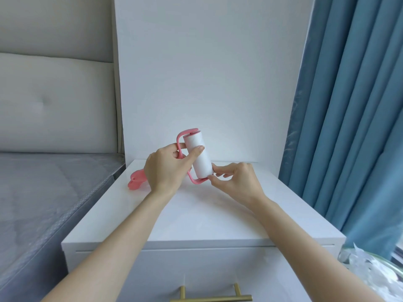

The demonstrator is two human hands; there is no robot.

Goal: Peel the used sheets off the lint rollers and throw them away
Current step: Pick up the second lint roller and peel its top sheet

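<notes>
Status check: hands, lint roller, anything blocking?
Left hand gripping pink-framed white lint roller, held above white nightstand. Right hand pinching roll's lower end, no sheet visibly lifted. Pink plastic piece behind left hand; nothing blocking.

White surface (218, 214) is occupying frame centre; a drawer with a brass handle (211, 296) is showing at bottom centre. Grey bed (43, 192) and padded headboard (54, 94) are filling the left. Blue curtain (353, 105) is hanging along the right. White wall (207, 73) is standing behind.
</notes>
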